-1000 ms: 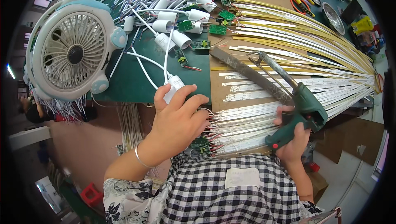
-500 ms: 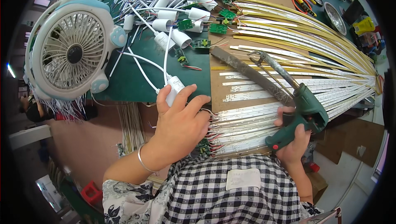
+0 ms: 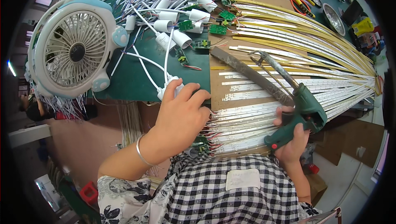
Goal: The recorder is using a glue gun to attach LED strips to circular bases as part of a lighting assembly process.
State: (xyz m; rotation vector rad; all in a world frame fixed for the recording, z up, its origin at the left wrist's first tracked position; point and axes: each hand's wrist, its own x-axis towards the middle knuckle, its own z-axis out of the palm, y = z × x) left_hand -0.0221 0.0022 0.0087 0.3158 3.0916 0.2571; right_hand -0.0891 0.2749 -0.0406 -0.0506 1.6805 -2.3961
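Note:
My left hand (image 3: 179, 114) reaches over the table's front edge, fingers curled round a white plastic end cap (image 3: 173, 84). A second cap sits against it, partly hidden, and white cables run from both toward the back. My thumb is out of sight. My right hand (image 3: 293, 143) is closed round the handle of a green pistol-grip soldering gun (image 3: 307, 104), with a metal rod and thin wire pointing far left. Beneath it lie white LED strips (image 3: 243, 121) with red and white wires at their left ends. A long dark metal bar (image 3: 251, 75) slants across other strips.
A white and blue fan (image 3: 76, 55) stands at the left. Behind are a heap of white caps and cables (image 3: 165, 13) and green circuit boards (image 3: 218, 29). Pliers (image 3: 303, 3) and a metal bowl (image 3: 334, 20) lie at the far right. The table's front edge is near my left hand.
My left hand's fingers have drawn closer together over the white caps, hiding more of them. The soldering gun and my right hand have barely moved.

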